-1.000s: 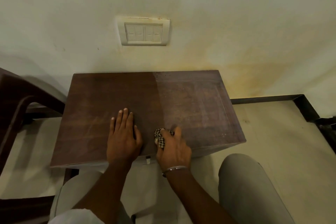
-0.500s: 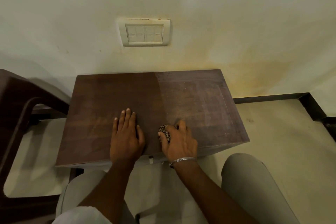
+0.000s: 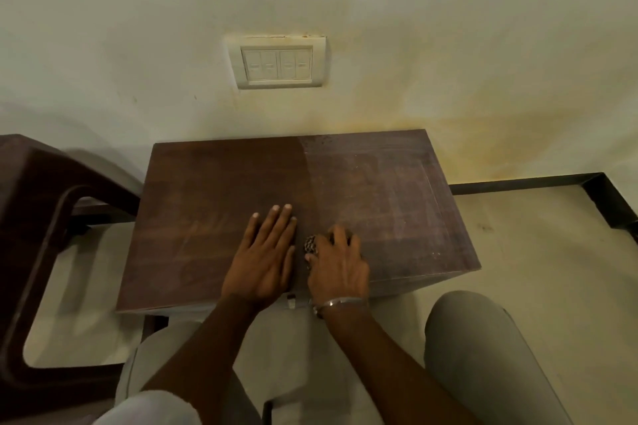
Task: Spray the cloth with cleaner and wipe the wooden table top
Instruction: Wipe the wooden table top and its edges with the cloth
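Note:
A small dark wooden table (image 3: 214, 203) stands against the wall. Its left half looks darker and cleaner, and its right half looks dusty and pale. My left hand (image 3: 264, 255) lies flat on the top near the front edge, fingers together and stretched out. Just to its right, my right hand (image 3: 338, 266) presses a bunched black-and-white checked cloth (image 3: 311, 244) onto the wood. Only a small part of the cloth shows by the thumb. No spray bottle is in view.
A dark brown plastic chair (image 3: 41, 217) stands to the left of the table. A white switch plate (image 3: 278, 62) is on the wall above. My knees in light trousers (image 3: 483, 348) sit below the front edge. Pale floor with a black skirting (image 3: 524, 183) lies to the right.
My right hand with the cloth has slid a little forward on the table top and covers more of the cloth. The left hand stays flat in place.

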